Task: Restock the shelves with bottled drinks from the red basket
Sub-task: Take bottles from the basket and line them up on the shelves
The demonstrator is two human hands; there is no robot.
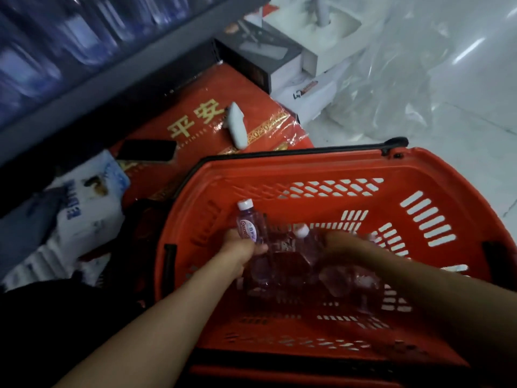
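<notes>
Left hand (240, 252), centre of frame: the fingers are wrapped round a small purple-labelled bottle (246, 223), held upright with its white cap uppermost, inside the red basket (307, 165). Right hand (340, 245), just to its right, is lowered over further bottles (349, 278) lying on the basket floor; its grip is blurred and cannot be determined. A dark shelf (84, 96) is seen at upper left. Between shelf and basket a red box (201, 91) is noted, bearing a black phone (147, 150) and a white object (237, 127).
</notes>
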